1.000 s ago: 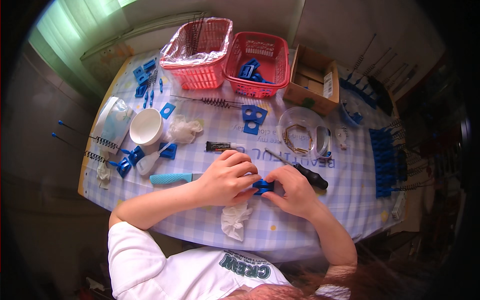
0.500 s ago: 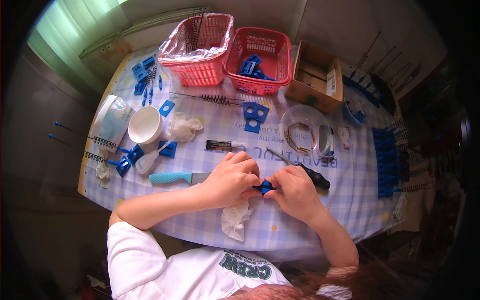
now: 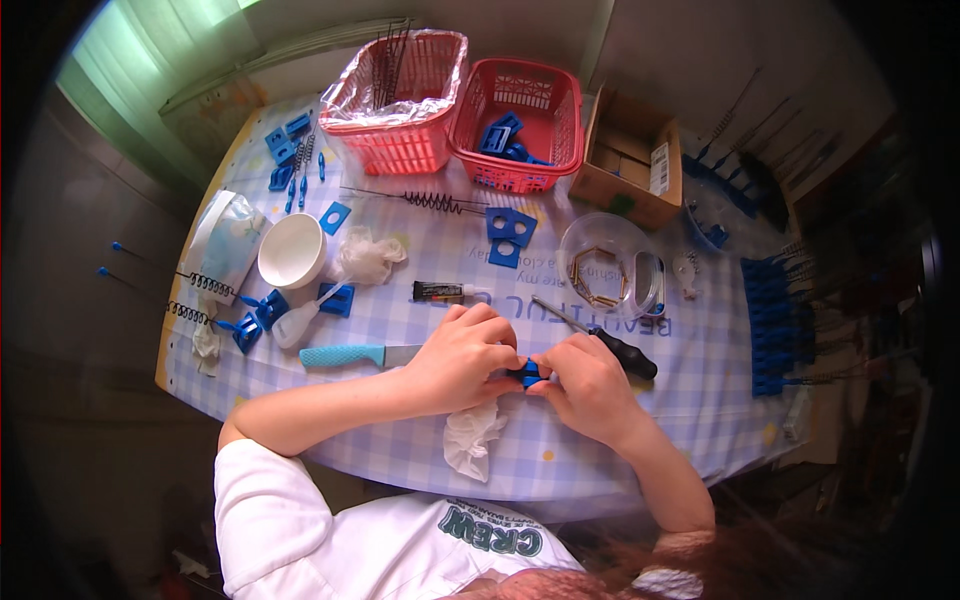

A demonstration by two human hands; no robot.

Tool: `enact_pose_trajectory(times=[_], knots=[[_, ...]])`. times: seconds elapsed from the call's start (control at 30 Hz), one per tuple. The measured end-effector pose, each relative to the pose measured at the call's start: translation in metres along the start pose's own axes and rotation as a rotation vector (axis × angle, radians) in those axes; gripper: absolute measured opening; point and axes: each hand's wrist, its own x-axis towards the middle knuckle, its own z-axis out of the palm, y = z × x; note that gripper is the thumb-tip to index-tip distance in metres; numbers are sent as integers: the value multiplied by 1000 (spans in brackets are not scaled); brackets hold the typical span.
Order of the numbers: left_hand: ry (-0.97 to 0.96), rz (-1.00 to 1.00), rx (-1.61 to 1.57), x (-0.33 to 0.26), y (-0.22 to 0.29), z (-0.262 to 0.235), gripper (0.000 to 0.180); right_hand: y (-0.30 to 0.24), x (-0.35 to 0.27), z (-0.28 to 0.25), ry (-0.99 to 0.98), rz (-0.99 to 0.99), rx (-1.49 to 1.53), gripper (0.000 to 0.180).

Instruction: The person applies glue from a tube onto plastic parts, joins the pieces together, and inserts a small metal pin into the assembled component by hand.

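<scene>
Both my left hand (image 3: 462, 358) and right hand (image 3: 585, 388) are pinching this tiny blue part (image 3: 527, 373) (fingertips only), so one slip probably pops it onto the table (image 3: 690, 340).

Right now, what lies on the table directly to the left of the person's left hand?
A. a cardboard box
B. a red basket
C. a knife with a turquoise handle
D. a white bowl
C: the knife with a turquoise handle lies flat on the checked tablecloth, its blade pointing toward the left hand.
</scene>
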Motion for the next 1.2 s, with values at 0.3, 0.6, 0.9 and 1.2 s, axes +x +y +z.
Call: enact_pose_trajectory(times=[0.3, 0.6, 0.9, 1.2], knots=[[294, -43, -225, 4, 0, -26, 17, 8, -7, -5, 30, 202, 635, 32], [227, -136, -583, -4, 2, -20, 18, 6, -7, 2, 135, 390, 1850, 50], [158, -175, -726, -5, 9, -16, 18, 10, -13, 6, -10, 356, 1864, 42], [50, -332, -1148, -8, 10, -12, 19, 11, -14, 10, -12, 342, 1774, 42]])
